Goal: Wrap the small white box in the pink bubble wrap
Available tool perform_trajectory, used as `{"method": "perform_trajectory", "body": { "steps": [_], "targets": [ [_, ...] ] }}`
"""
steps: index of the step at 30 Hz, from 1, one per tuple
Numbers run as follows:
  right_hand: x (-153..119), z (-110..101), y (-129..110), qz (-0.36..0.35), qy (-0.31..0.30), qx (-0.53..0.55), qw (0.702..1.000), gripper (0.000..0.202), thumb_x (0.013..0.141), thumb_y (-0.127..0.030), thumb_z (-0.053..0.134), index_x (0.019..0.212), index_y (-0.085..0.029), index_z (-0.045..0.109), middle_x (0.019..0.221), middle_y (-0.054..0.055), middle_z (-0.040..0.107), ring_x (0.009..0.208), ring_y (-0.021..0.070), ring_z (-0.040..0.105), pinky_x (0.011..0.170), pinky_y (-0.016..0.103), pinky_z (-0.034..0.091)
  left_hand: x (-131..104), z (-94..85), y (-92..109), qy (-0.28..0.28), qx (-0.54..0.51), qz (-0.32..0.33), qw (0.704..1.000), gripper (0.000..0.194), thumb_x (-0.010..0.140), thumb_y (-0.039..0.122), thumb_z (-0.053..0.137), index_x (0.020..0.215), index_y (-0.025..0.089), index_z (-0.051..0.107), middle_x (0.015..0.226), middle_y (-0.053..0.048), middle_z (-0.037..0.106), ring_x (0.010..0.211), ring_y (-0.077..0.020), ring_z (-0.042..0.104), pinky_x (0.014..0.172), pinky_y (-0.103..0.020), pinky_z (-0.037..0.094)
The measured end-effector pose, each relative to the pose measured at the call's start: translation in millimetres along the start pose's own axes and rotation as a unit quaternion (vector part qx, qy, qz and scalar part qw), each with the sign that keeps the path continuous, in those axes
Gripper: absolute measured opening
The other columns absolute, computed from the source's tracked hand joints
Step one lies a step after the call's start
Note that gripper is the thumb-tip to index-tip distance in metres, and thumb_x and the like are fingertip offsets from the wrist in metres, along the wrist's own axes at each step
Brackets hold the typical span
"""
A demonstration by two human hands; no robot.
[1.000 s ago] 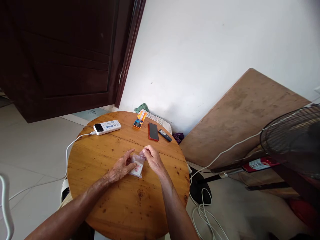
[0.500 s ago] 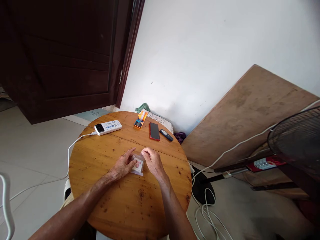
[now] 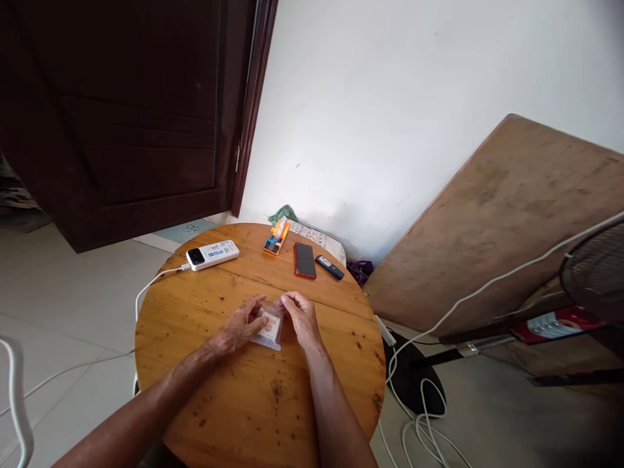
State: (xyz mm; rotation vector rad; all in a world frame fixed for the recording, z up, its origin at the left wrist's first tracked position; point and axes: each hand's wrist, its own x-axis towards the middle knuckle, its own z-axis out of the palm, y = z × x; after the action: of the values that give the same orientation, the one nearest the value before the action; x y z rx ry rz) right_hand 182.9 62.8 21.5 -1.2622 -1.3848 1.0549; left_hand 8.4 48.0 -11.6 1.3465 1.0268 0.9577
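Nearest, 2 bare forearms run in from the bottom edge, which cuts them off, and a curved white tube (image 3: 18,406) is cropped at the near left, so what it belongs to cannot be told. Between the forearms lies the round wooden table (image 3: 238,409). Near its middle sits a small clear packet (image 3: 271,328) with pale contents and a reddish print, too small to read. The left hand (image 3: 242,324) lies at its left side, fingers loosely spread and thumb over the packet, hiding part of it; whether the fingers grip its edge cannot be told. The right hand (image 3: 298,316) has thumb and forefinger pinched on the packet's far right corner, the film between the tips hidden; its other fingers are curled. On the near right floor, a white cable (image 3: 429,426) loops beside a black round base (image 3: 414,370); the fan (image 3: 592,270) is cropped by the right edge. Farther across the table are a white device (image 3: 213,254) with a cord plugged in, a red-edged phone (image 3: 305,260), a dark handheld device (image 3: 329,267) and an orange item (image 3: 276,237), its shape hard to make out. Beyond, the tabletop partly hides printed sheeting (image 3: 319,240) by the wall (image 3: 380,104).
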Motion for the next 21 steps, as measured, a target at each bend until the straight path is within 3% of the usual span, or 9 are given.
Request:
{"method": "perform_trajectory", "body": {
  "steps": [6,10,12,17,21],
  "targets": [
    [-1.4,3.0,7.5,0.007,0.019,0.010,1.000,0.024,0.082,-0.044,0.058,0.079,-0.021,0.063,0.079,0.003,0.068,0.075,0.0184,0.062,0.074,0.031,0.051,16.8,-1.5,8.2,-0.026,0.029,-0.062,0.997,0.077,0.064,0.016,0.061,0.139,0.019,0.043,0.116,-0.009,0.061,0.091,-0.0189,0.061,0.079,-0.031,0.052],
    [-2.9,4.4,3.9,-0.012,0.035,-0.022,0.999,0.023,0.084,-0.043,0.056,0.078,-0.021,0.061,0.077,0.002,0.065,0.074,0.0176,0.061,0.073,0.029,0.050,19.8,-0.4,15.2,-0.029,0.028,-0.057,0.998,0.085,0.058,0.012,0.064,0.140,0.021,0.043,0.128,-0.011,0.058,0.109,-0.0238,0.058,0.091,-0.035,0.049],
    [-4.5,4.8,0.8,-0.021,0.040,-0.041,0.998,0.022,0.085,-0.041,0.054,0.078,-0.021,0.061,0.074,0.002,0.064,0.071,0.0171,0.060,0.071,0.029,0.050,18.8,3.0,17.1,-0.022,0.009,-0.040,0.999,0.085,0.058,0.010,0.061,0.140,0.020,0.043,0.133,-0.013,0.055,0.112,-0.0244,0.057,0.089,-0.033,0.050],
    [-7.1,5.5,-0.3,-0.025,0.050,-0.079,0.995,0.023,0.087,-0.042,0.053,0.081,-0.022,0.060,0.076,0.003,0.065,0.074,0.0184,0.061,0.070,0.029,0.050,16.9,18.2,14.3,-0.031,-0.067,-0.007,0.997,0.081,0.061,0.010,0.057,0.140,0.019,0.042,0.126,-0.010,0.062,0.072,-0.0122,0.060,0.057,-0.021,0.049],
    [-5.9,5.5,1.4,-0.041,0.061,-0.089,0.993,0.023,0.088,-0.042,0.052,0.085,-0.021,0.061,0.079,0.003,0.066,0.076,0.0185,0.061,0.072,0.030,0.050,17.2,23.2,14.5,-0.009,-0.073,0.014,0.997,0.061,0.069,0.019,0.061,0.129,0.017,0.052,0.107,-0.006,0.069,0.069,-0.0113,0.061,0.058,-0.022,0.050]
  ]
}}
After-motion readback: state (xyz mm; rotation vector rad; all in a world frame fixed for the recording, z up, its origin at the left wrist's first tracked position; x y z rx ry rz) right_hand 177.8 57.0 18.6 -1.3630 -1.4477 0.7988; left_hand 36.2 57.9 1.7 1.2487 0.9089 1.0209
